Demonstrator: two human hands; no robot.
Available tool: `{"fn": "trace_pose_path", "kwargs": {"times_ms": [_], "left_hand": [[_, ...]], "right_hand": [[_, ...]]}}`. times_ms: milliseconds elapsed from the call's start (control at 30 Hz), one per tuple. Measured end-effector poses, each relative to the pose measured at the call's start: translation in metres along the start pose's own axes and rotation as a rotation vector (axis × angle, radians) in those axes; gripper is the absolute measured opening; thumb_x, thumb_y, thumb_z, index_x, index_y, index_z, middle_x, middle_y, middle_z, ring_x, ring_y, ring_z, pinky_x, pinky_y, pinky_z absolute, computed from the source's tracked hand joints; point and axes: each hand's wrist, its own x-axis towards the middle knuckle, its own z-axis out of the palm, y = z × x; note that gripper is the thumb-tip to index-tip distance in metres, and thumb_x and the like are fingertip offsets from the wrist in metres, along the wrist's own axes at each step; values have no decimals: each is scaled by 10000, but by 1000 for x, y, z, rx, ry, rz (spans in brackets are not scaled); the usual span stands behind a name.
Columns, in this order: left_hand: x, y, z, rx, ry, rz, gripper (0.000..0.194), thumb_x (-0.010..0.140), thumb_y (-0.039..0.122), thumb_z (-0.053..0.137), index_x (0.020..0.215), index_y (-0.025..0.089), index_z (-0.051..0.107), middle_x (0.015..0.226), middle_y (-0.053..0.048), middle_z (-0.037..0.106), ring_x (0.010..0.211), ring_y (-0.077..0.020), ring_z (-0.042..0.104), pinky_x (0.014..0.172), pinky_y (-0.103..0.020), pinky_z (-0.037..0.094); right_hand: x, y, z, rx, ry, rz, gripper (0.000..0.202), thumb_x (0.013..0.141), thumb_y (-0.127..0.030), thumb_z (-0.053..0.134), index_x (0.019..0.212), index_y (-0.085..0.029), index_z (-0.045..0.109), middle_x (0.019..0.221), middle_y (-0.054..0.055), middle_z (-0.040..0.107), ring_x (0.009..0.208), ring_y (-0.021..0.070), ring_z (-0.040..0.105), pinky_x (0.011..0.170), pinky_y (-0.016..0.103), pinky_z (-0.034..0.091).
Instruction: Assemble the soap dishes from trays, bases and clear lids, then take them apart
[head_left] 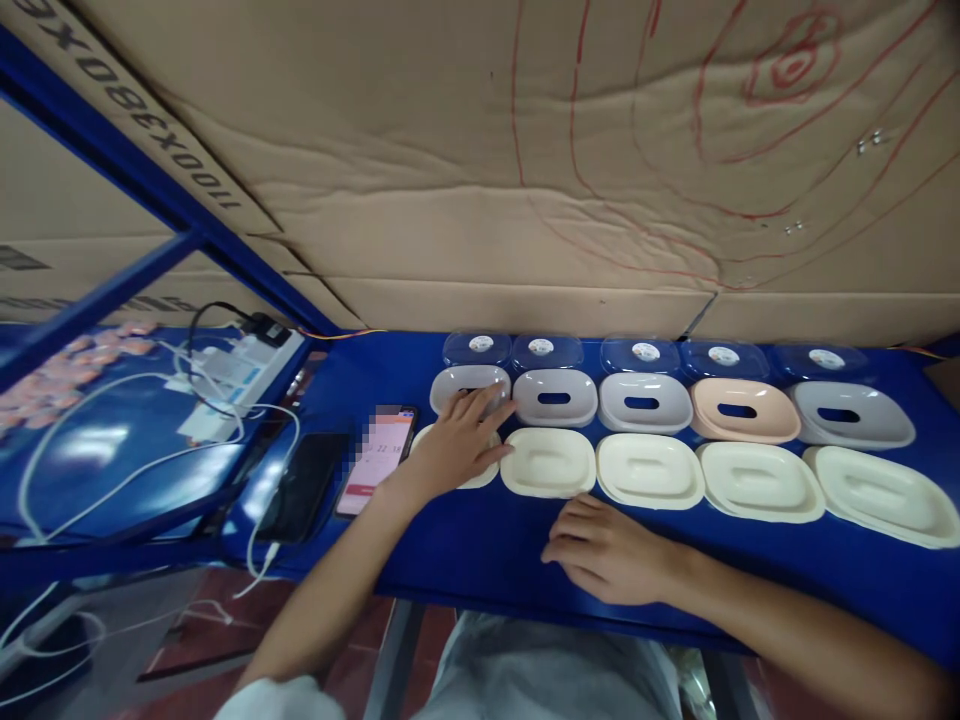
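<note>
My left hand (pixel 461 435) reaches over the left end of the rows, its fingers spread. It covers part of the leftmost grey slotted dish (pixel 444 384) and the cream oval dish (pixel 486 476) in front of it. Whether the fingertips press on the grey dish I cannot tell. Closest to its thumb lies the second cream dish (pixel 547 463). My right hand (pixel 600 550) rests on the blue table just in front of the cream dishes, fingers curled in and nothing visible in them. Beyond stand more grey dishes (pixel 529 405) and one peach dish (pixel 709 412), each with a central slot.
Clear lids (pixel 465 350) with round stickers line the back, against a cardboard wall (pixel 450 240). To the left lie a lit phone (pixel 379 460), a dark phone (pixel 307 490), a power strip (pixel 259 375) and white cables (pixel 157 380). Peach pieces (pixel 67 375) lie farther left.
</note>
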Motion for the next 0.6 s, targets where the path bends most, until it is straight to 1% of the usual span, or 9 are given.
{"fn": "trace_pose_path", "kwargs": {"times_ms": [100,167,200,267,333,433,467,533,600], "left_hand": [[-2,14,-8,-55,128,108,428,1164,424,555,1517,196,635,1480,-204,686,1360,-369,651,1148,-550,511],[-7,33,-7,-142,162,228,275,1167,330,520,1282,212,741,1186,-137,782,1098,-288,732,1001,-464,567],[-11,47,-4,-199,149,317,254,1152,299,525,1125,224,766,1015,-102,779,933,-255,728,885,-429,576],[-20,83,11,-336,60,515,309,1117,360,574,881,250,739,789,-61,719,718,-229,669,704,-409,551],[-28,124,33,-527,-100,741,322,1066,428,668,777,291,707,723,-25,694,617,-199,623,612,-393,534],[-31,175,69,-713,-237,997,453,985,249,734,568,261,558,703,-18,684,636,-160,660,619,-321,576],[-29,186,79,-722,-260,1039,517,944,193,753,505,250,487,694,-29,685,681,-161,695,648,-294,602],[-23,201,91,-699,-274,1030,580,894,163,796,457,250,426,666,-24,682,691,-162,720,657,-269,630],[-22,212,91,-635,-248,919,505,918,166,808,508,261,528,737,-16,725,736,-169,739,679,-264,648]], "right_hand": [[2,-1,0,-6,50,-25,208,1031,-112,576,1148,-203,722,931,33,764,865,192,637,809,370,505],[2,-1,-2,-19,115,-37,218,1032,-108,556,1156,-204,707,880,31,752,828,191,643,777,365,510],[2,0,-3,-24,161,-39,222,1029,-106,546,1158,-203,697,873,36,747,823,194,649,772,368,516],[0,2,-8,-30,247,-24,255,1016,-94,516,1179,-209,675,924,57,755,860,208,674,794,385,535],[1,4,-13,-44,317,38,317,1008,-64,479,1215,-228,653,1029,79,769,944,227,703,842,413,558],[11,4,-13,-125,380,183,358,1027,-46,470,1278,-248,627,1174,108,768,1091,253,727,919,446,587],[18,2,-10,-165,369,208,343,1042,-67,493,1306,-243,621,1227,126,764,1144,267,726,951,464,594],[36,-2,2,-240,283,184,334,1069,-147,550,1389,-223,606,1354,169,744,1254,308,708,1026,516,593],[58,-6,20,-299,160,116,408,1085,-236,591,1490,-191,574,1479,201,705,1360,349,668,1112,573,567]]}}
